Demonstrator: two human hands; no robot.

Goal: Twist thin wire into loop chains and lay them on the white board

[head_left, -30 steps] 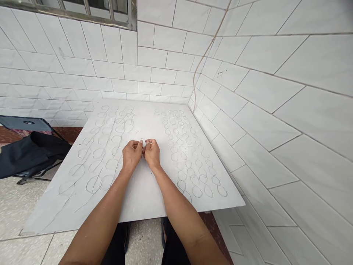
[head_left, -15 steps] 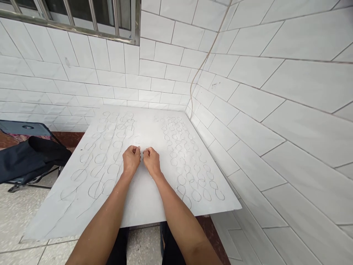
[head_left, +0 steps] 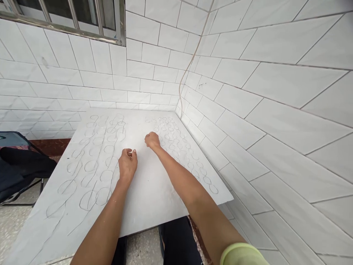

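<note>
My left hand (head_left: 128,164) is just above the middle of a white board (head_left: 149,206), its fingers bent and the thumb standing apart from them. I see nothing between its fingertips. Farther forward and to the right, my right hand (head_left: 152,140) is closed, with its fingertips pressed together beside small thin loops (head_left: 171,147). Whatever it pinches, if anything, is hidden or too fine to see. Larger thin dark loops (head_left: 87,199) and long wavy lines cover the board's left part. Whether these are laid wire or thread, or drawn lines, I cannot tell.
White tiled walls (head_left: 154,73) meet at a corner behind and to the right of the board. A thin cable (head_left: 190,66) runs down that corner. At the left stands a folding chair (head_left: 13,138) with dark cloth (head_left: 24,163) on it. Window bars (head_left: 73,14) are above.
My hands have drawn apart. The right one moved forward, still closed, while the left stayed near the middle and its fingers parted. The view has shifted slightly to the right.
</note>
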